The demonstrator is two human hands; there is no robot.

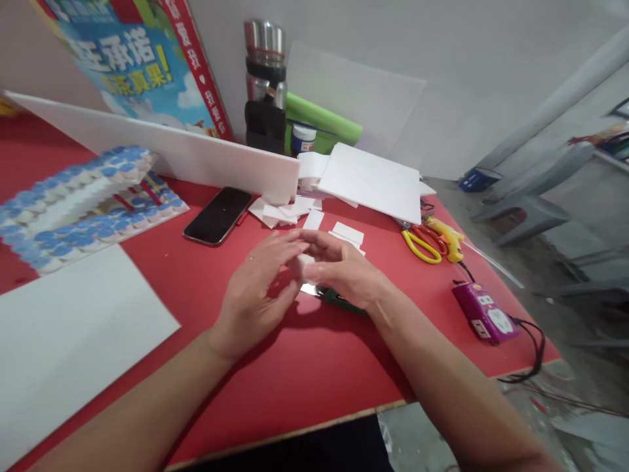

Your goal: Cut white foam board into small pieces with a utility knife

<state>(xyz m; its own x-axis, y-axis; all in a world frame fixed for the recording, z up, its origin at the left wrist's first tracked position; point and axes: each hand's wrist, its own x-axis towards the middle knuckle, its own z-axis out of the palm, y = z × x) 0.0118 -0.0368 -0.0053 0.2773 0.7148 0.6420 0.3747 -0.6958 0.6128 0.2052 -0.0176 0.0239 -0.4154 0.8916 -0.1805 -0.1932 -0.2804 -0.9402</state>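
Observation:
Over the middle of the red table, my left hand and my right hand meet at the fingertips. A small white piece shows between them, pinched by my right thumb and fingers. The fingers of my left hand curve around its other side; whether they grip it is unclear. Beneath my right hand lies a dark green cutter with a shiny blade. Small white pieces lie just beyond my hands.
A black phone and a blue-and-white model are at left, near a large white sheet. White boards stand behind. Scissors, a yellow glue gun and a purple power strip are at right.

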